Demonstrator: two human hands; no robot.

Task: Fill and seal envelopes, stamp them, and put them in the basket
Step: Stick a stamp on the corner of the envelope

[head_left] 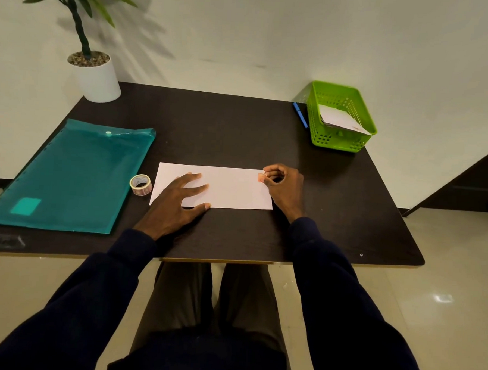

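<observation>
A white envelope [231, 188] lies flat on the dark table [240, 128], in front of me. My left hand [179, 201] rests on its left part with fingers spread and straight. My right hand [284, 184] sits at the envelope's upper right corner and pinches a small orange stamp [261, 177] against the paper. A roll of stamps [141, 184] stands just left of the envelope. The green basket [352, 146] at the back right holds stamped envelopes [339, 119].
A teal plastic folder [71, 175] covers the table's left side. A white pot with a plant [97, 76] stands at the back left corner. A blue pen [300, 114] lies left of the basket. The table's front edge is near my knees.
</observation>
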